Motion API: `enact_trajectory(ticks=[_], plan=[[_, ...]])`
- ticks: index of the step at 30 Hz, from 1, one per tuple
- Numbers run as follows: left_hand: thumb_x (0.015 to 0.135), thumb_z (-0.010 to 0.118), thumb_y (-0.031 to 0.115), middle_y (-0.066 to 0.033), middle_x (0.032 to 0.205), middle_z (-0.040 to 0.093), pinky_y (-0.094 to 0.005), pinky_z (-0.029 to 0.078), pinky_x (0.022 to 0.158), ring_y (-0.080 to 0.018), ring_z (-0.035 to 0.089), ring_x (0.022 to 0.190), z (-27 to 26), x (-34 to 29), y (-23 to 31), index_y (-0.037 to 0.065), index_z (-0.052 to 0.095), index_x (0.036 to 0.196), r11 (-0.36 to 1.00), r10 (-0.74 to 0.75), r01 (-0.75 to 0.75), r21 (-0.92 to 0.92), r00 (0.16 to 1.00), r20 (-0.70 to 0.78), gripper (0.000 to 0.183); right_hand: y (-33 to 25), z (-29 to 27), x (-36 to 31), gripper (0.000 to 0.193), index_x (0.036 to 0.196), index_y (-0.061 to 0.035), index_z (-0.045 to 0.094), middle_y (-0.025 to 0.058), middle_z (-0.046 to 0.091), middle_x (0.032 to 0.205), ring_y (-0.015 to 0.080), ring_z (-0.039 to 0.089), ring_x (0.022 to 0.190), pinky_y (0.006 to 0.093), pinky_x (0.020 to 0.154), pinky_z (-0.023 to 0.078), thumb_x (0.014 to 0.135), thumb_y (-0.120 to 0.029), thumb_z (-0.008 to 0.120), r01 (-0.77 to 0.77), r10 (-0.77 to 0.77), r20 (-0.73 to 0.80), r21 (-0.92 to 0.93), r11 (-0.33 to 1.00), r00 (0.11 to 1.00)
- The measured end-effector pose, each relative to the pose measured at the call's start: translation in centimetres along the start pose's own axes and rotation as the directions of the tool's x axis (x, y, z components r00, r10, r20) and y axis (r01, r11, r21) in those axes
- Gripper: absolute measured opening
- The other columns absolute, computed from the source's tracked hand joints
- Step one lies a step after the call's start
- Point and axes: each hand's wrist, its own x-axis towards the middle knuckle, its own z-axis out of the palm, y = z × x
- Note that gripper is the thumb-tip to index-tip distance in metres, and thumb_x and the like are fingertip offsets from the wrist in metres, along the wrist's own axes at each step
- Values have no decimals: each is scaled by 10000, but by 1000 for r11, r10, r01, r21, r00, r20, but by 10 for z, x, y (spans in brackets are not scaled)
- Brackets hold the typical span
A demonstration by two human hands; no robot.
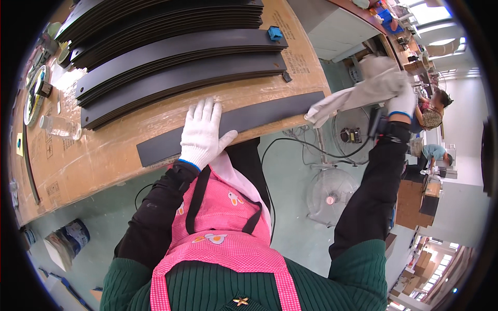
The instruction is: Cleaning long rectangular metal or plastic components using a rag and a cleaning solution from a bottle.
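Note:
A long dark grey strip (264,112) lies along the near edge of the table, which is covered with cardboard under a clear film. My left hand (201,129), in a white knit glove, rests flat on the strip's left part with its fingers spread. Off the table's right end, my right hand (403,98), also gloved, grips a pale grey cloth (358,92). One end of the cloth hangs by the strip's right tip; whether they touch I cannot tell. The cloth's upper part is smeared by motion.
Several stacks of dark strips (181,85) fill the table's far side, with a small blue block (275,33) on one. A clear plastic bottle (60,127) lies at left. Below the table's right end stand a floor fan (332,199) and a black cable (321,150). Other people work farther right.

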Motion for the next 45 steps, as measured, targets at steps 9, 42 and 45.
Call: enact_trajectory(ticks=[9,42,45], plan=[[860,746,517,-257,1492,516,-554,329,1209,-418,463,1411,-12,-5,-17,-54,521,1422,999,-32,32,30,999,16,833,4,226,-175,474,1473,7,548,174,553,1527,268,525,1392,403,1116,449,1046,-197,565,-105,207,201,-428,898,957],[917,653,259,-290,1528,482,-564,311,1225,-453,451,1431,-7,-4,-14,-98,396,1524,999,-45,45,-3,999,25,750,31,279,-231,483,1417,-177,624,120,608,1466,372,446,1458,498,1235,306,982,-382,586,189,-52,203,-744,641,978],[992,589,351,-301,1554,453,-558,313,1222,-464,442,1430,-4,-6,-15,-96,369,1546,999,-47,47,-29,999,-15,745,11,327,-288,467,1405,-196,651,112,607,1465,369,429,1473,540,1255,262,980,-376,585,210,-45,273,-613,761,961]])
